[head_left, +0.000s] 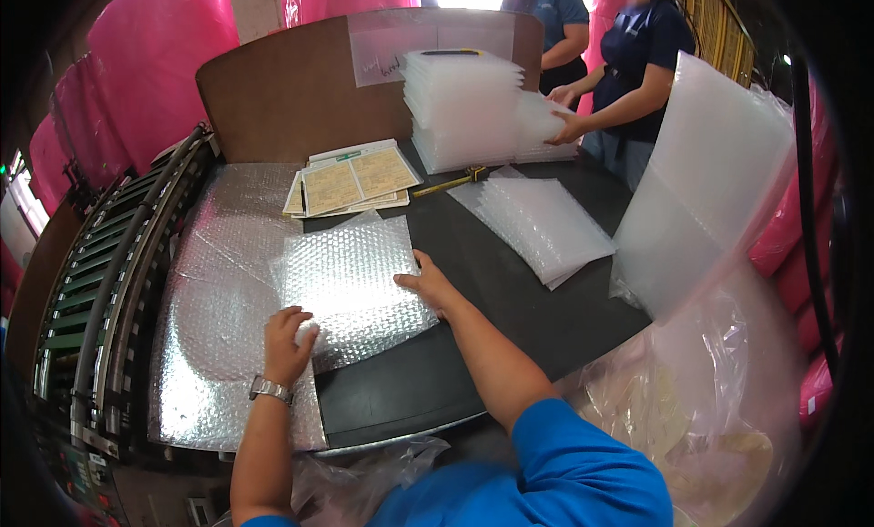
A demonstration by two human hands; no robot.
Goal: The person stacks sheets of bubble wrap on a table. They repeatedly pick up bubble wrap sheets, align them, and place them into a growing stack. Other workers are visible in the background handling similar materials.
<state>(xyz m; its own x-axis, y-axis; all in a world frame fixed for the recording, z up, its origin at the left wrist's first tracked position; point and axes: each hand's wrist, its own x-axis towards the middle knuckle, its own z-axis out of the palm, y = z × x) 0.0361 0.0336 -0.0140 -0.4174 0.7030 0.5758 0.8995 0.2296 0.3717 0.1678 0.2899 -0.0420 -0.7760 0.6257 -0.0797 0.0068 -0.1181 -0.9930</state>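
Note:
A small stack of shiny bubble wrap sheets (350,281) lies on the black tabletop in front of me, its edges slightly fanned. At its right edge is my right hand (428,286), thumb on top and the other fingers along or under the side, closed on that edge. My left hand (289,345), with a metal watch on the wrist, is by the stack's lower left corner; its fingers are bent and apart, with nothing visible in them. Beneath and to the left spreads a larger bubble wrap sheet (218,345).
Papers (355,181), a tape measure (475,174) and bubble wrap pouches (546,227) lie farther back. A tall bubble wrap pile (462,108) stands beside a co-worker's hands (569,126). Large sheets (701,190) lean at right; a roller conveyor (118,263) runs at left.

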